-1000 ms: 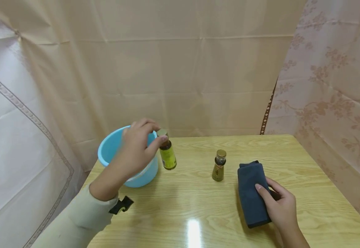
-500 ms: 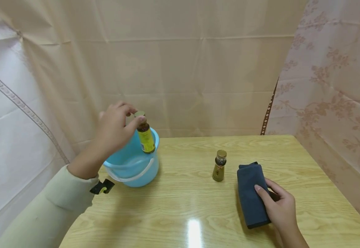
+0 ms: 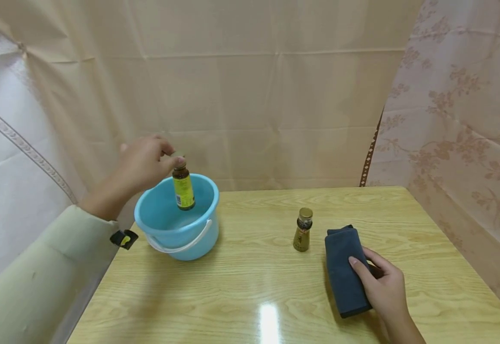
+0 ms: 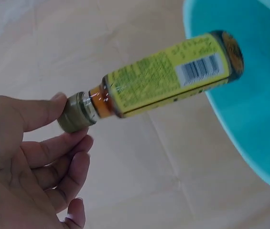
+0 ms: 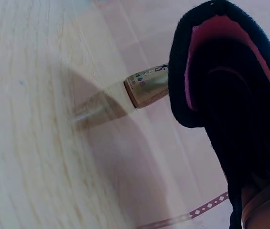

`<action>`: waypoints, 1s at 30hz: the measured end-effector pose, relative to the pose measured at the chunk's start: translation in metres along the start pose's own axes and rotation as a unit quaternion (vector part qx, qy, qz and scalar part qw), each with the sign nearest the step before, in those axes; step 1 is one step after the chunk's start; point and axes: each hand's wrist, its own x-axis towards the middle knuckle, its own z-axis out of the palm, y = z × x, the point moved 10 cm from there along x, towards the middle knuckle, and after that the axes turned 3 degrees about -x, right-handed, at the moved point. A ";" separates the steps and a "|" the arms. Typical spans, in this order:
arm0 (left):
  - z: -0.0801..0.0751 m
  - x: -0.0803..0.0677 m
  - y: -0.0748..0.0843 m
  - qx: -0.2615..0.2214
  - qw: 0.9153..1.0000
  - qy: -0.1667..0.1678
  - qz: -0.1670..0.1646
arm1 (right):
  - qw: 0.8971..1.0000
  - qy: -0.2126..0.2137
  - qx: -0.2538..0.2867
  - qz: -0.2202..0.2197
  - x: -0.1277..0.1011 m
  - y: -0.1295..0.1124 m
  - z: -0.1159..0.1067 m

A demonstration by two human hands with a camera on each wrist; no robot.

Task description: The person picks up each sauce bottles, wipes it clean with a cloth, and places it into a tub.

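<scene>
As fingertips [image 4: 60,102] pinch, bottle [image 3: 183,188] seemingly hangs.

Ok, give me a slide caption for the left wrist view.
Left hand pinches the yellow-labelled brown glass bottle by its cap beside the light blue plastic bucket.

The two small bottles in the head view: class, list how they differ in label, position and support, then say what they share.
The yellow-labelled bottle hangs above the blue bucket, pinched at its cap by the left hand; the gold-labelled bottle stands free on the table, beside the dark cloth under the right hand. The first label is bright yellow with a barcode, the second dull gold. Both are small, upright and gold-capped.
</scene>
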 end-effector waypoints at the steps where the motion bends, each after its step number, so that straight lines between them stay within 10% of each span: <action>1: 0.001 0.001 -0.002 0.011 1.000 -0.002 0.002 | 1.000 -0.001 -0.002 -0.001 0.000 -0.001 0.000; 9: 0.019 0.009 -0.016 0.110 0.993 -0.048 -0.006 | 1.000 0.005 -0.012 0.004 0.001 0.001 -0.003; 30: 0.055 0.009 -0.056 0.174 0.976 -0.128 -0.026 | 1.000 0.006 -0.004 0.028 0.002 0.008 -0.002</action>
